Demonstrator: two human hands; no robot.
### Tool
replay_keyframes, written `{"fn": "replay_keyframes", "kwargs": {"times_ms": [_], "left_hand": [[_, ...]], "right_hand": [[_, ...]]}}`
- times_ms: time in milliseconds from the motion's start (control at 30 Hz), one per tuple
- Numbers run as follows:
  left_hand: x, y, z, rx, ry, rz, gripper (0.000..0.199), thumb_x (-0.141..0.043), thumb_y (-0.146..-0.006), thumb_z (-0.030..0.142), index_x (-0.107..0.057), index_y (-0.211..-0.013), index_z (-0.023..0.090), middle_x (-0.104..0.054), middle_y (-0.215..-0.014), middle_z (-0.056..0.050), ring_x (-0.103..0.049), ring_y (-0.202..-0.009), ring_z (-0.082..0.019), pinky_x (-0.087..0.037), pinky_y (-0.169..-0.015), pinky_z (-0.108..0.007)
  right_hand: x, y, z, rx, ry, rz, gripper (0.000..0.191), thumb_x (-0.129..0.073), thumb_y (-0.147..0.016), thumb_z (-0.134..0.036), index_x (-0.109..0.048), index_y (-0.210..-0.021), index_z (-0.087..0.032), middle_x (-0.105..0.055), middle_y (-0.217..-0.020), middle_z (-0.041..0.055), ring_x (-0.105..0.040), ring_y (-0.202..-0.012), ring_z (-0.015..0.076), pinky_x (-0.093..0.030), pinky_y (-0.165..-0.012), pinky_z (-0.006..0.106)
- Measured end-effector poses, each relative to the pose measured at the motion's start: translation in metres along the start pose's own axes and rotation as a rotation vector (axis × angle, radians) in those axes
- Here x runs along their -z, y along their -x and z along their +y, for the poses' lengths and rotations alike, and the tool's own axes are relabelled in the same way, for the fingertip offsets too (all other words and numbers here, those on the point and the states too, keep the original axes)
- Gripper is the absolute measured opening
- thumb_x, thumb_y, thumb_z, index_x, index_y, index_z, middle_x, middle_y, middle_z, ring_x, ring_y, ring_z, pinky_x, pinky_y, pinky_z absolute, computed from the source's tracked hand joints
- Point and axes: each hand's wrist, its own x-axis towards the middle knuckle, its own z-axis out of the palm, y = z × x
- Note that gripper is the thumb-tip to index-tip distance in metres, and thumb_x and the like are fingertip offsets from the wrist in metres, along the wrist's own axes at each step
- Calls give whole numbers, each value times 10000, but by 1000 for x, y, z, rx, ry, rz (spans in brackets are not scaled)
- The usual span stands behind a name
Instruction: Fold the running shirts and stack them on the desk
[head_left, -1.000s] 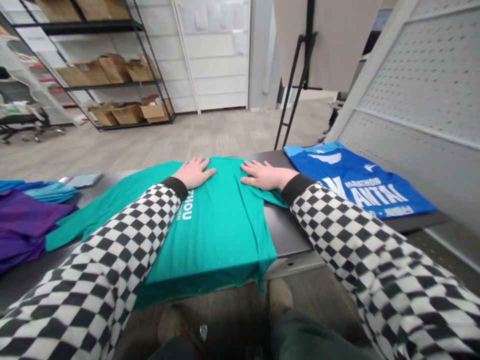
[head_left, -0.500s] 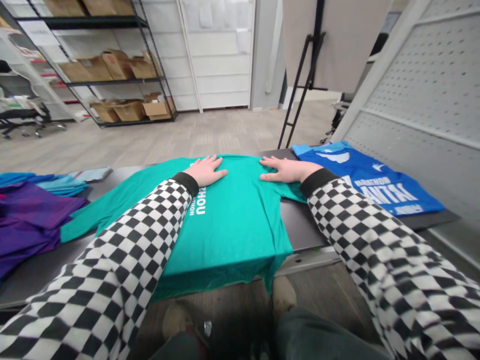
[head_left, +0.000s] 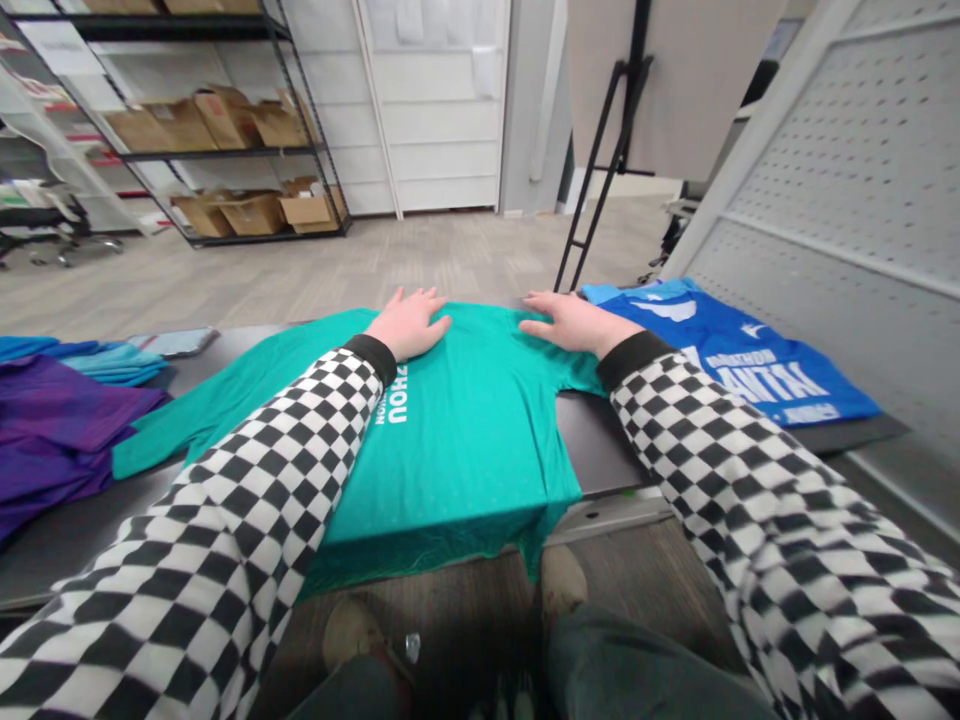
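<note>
A green long-sleeved shirt with white lettering lies spread over the dark table, its near edge hanging over the front. My left hand rests on the shirt's far part with fingers outstretched, above the lettering. My right hand is at the far right corner of the shirt, fingers also apart and pointing left. Neither hand grips the cloth. The shirt's left sleeve stretches toward a purple garment; the other sleeve lies partly behind my right wrist.
A blue printed shirt lies at the table's right end, beside a perforated panel. Folded blue garments and a flat plastic-wrapped packet are on the left. Beyond stand a black easel and a shelf with cardboard boxes.
Both hands have moved slightly away from me toward the shirt's far edge, the left one more clearly. The shirt lies nearly as before.
</note>
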Motion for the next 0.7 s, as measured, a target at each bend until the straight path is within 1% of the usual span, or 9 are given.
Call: {"fn": "replay_keyframes", "kwargs": {"times_ms": [100,167,233,400,467,567,600,633,700], "left_hand": [[-4,-2,6,-60,52,-83,793,-341,-1129,651,-376,-1811,248,-258,-1899,-109,-229,-1767,-350,-179,-1425,-595],[-8,-3,7,-58,78,-174,859,-330,-1109,731,-317,-1833,268,-212,-1910,-100,-189,-1775,-368,-177,-1421,-613],[-11,-4,6,-50,86,-205,884,-319,-1100,763,-306,-1836,275,-197,-1912,-95,-169,-1779,-366,-149,-1424,-616],[-12,-3,3,-50,97,-157,880,-345,-1099,757,-346,-1824,258,-250,-1897,-94,-227,-1768,-344,-194,-1427,-576],[-10,-1,3,-44,90,-84,817,-363,-1115,689,-414,-1797,243,-328,-1873,-97,-304,-1745,-326,-221,-1427,-551],[-5,2,3,-57,57,87,687,-407,-1116,544,-571,-1705,232,-516,-1779,-84,-434,-1684,-296,-252,-1427,-501],[-4,2,2,-61,50,104,673,-420,-1108,527,-598,-1684,227,-557,-1750,-82,-468,-1662,-290,-276,-1420,-473],[-4,3,2,-57,48,82,682,-426,-1104,534,-595,-1686,222,-563,-1746,-83,-478,-1655,-287,-297,-1411,-450],[-5,2,-1,-35,54,-37,751,-403,-1109,595,-513,-1743,209,-468,-1808,-99,-422,-1691,-294,-301,-1406,-443]], "right_hand": [[-17,-10,-28,111,-14,-14,773,-446,-1125,-677,-474,-1762,-241,-395,-1835,138,-327,-1727,400,-156,-1410,728],[-26,-17,-38,95,-4,-97,782,-457,-1119,-675,-438,-1781,-258,-340,-1859,127,-297,-1736,415,-161,-1401,746],[-31,-21,-40,42,14,-164,820,-479,-1099,-703,-425,-1789,-263,-292,-1873,120,-272,-1741,430,-171,-1405,736],[-26,-17,-30,41,-11,-169,928,-500,-1039,-831,-439,-1784,-282,-282,-1877,106,-253,-1743,441,-148,-1419,712],[-22,-12,-28,56,-23,-148,932,-497,-1039,-842,-461,-1772,-267,-292,-1871,129,-269,-1739,443,-140,-1413,725],[-16,-8,-27,70,-30,-80,904,-460,-1067,-829,-503,-1743,-231,-335,-1854,165,-293,-1736,423,-122,-1414,719],[-15,-7,-26,71,-33,-65,899,-441,-1075,-825,-505,-1742,-225,-351,-1847,168,-296,-1737,415,-116,-1416,713],[-15,-7,-24,68,-37,-65,899,-427,-1078,-822,-498,-1747,-225,-361,-1844,165,-296,-1737,410,-112,-1418,710],[-17,-9,-19,53,-44,-109,917,-434,-1065,-830,-460,-1772,-247,-346,-1853,137,-279,-1741,420,-109,-1419,718]]}}
